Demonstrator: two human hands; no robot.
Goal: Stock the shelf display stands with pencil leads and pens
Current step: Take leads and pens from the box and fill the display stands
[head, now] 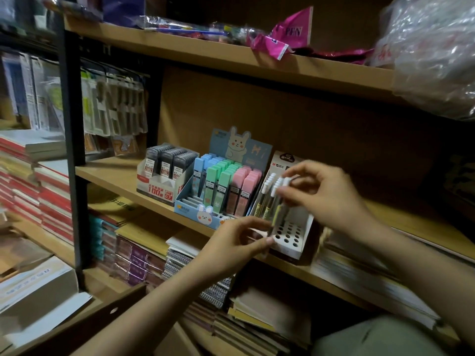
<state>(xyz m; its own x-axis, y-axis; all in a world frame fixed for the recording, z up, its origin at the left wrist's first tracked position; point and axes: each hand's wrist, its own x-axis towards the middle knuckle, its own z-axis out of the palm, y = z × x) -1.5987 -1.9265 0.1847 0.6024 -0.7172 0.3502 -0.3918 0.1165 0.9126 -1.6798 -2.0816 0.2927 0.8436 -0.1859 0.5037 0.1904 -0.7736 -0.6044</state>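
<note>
Count on the middle shelf: 3 display stands [290, 242]. 2 hands in view. Beside the right hand's [321, 194] pinch, 3 rows of white-capped pens [270, 199]. Left of the grip, pastel lead cases [226, 186] in 3 colours; grey lead cases [167, 160] in 3 columns.

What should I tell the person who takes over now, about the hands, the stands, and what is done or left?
Right hand: pinches the white cap of a pen over the pen stand.
Left hand: holds the stand's front left corner.
Done: the grey lead box looks full; the rabbit lead stand is mostly filled; a few pens stand in the back holes.
Left: seat this pen, fill the open front holes and the rabbit stand's empty front slots.
</note>
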